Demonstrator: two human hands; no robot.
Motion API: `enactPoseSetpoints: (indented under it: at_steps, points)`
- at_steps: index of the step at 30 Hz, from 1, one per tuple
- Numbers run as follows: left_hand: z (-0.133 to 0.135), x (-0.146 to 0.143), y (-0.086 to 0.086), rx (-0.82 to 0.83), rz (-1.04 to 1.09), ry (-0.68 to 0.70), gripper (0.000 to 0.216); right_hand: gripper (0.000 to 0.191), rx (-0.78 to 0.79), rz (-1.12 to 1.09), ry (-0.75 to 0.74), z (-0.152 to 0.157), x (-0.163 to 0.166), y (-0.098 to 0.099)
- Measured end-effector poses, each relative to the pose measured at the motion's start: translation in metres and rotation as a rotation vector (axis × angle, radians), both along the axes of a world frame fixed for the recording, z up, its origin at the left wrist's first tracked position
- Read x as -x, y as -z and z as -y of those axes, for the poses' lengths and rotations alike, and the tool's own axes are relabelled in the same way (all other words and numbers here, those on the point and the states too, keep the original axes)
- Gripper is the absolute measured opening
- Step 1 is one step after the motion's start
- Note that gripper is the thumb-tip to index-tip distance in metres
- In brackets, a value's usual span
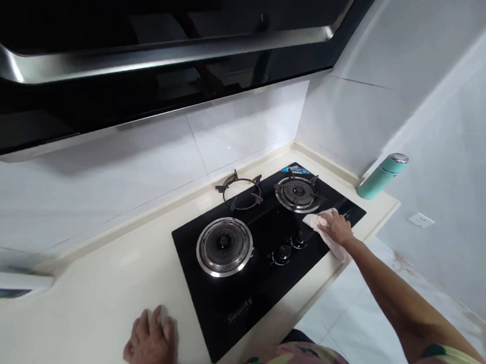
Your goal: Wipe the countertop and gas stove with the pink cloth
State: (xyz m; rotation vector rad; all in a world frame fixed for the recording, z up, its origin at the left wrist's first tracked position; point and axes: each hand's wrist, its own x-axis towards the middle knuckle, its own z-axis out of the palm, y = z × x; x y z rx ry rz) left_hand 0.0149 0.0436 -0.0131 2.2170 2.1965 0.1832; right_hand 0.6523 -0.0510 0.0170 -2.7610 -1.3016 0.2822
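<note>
My right hand (pixel 336 228) is shut on a crumpled pale cloth (pixel 320 233), pressing it onto the right edge of a black glass gas hob (pixel 252 293). The cloth lies just right of the control knobs (pixel 291 246). My left hand (pixel 150 346) rests on the cream countertop (pixel 80 312), left of the hob's near corner. Its fingers are cupped over something small and pale (pixel 164 316), mostly hidden, and I cannot tell what it is. The hob has a round steel burner (pixel 224 246) at the front and a loose pan grate (pixel 239 192) behind it. A second burner with grate (pixel 298 193) stands at the back right.
A black-and-steel range hood (pixel 153 60) hangs overhead. White tiled walls (pixel 243 131) rise behind the counter. A teal bottle (pixel 383 175) lies at the counter's right corner, and a wall socket (pixel 421 220) sits beyond it. A white tiled floor (pixel 346 319) shows to the right.
</note>
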Motion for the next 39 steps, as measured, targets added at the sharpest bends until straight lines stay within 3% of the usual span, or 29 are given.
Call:
enactPoseSetpoints:
  at_steps: [7, 10, 12, 15, 17, 19, 27, 32, 39]
  points:
    - [0.005, -0.002, 0.002, -0.073, -0.032, -0.011, 0.05, 0.039, -0.193, -0.172, -0.552, -0.079, 0.021, -0.022]
    - [0.005, 0.0, 0.003, -0.079, -0.037, -0.009, 0.05, 0.042, -0.234, -0.244, -0.678, -0.108, 0.047, -0.036]
    - [0.005, 0.001, 0.003, -0.069, -0.043, -0.008, 0.051, 0.045, -0.199, -0.255, -0.741, -0.126, 0.07, -0.042]
    - [0.004, 0.001, 0.003, -0.061, -0.052, -0.014, 0.053, 0.048, 0.004, -0.247, -0.834, -0.146, 0.103, -0.044]
    - [0.003, 0.001, 0.002, -0.062, -0.052, -0.017, 0.053, 0.05, 0.142, -0.267, -0.864, -0.153, 0.116, -0.04]
    - [0.002, 0.001, 0.002, -0.061, -0.045, -0.015, 0.053, 0.052, 0.184, -0.287, -0.864, -0.152, 0.116, -0.036]
    - [-0.002, 0.006, 0.005, -0.022, -0.005, -0.025, 0.055, 0.053, 0.075, -0.207, -0.78, -0.122, 0.072, -0.019]
    - [-0.002, 0.005, 0.005, -0.023, 0.008, -0.027, 0.05, 0.052, 0.037, -0.203, -0.794, -0.121, 0.058, -0.017]
    - [-0.002, 0.003, 0.003, -0.014, 0.005, -0.013, 0.056, 0.058, 0.152, -0.114, -0.797, -0.123, 0.055, -0.021]
